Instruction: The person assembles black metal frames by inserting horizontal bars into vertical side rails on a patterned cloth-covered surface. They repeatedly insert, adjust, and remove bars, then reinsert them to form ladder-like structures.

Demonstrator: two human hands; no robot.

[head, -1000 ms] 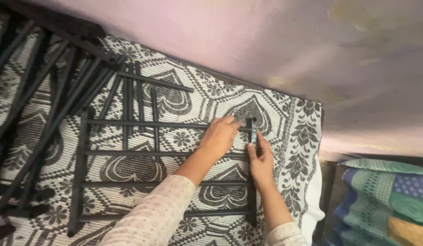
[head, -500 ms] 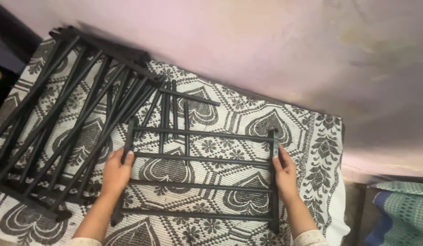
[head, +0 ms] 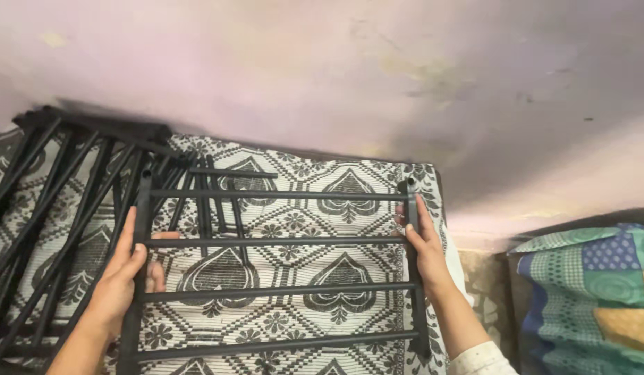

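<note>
The black rack frame [head: 277,267] lies between the two hands, spanning the full gap from one to the other. Its four rungs run left to right, so the long axis of each rung points from hand to hand; the two side rails run away from the person. The left hand [head: 124,278] is closed around the left side rail, fingers wrapped over it. The right hand [head: 425,244] grips the right side rail, fingers extended along it toward the far end. Both hands sit at about the same height on the frame, neither nearer than the other. Beyond the left hand lies a pile of loose black bars [head: 58,201]. Everything rests on a patterned mat [head: 336,278].
</note>
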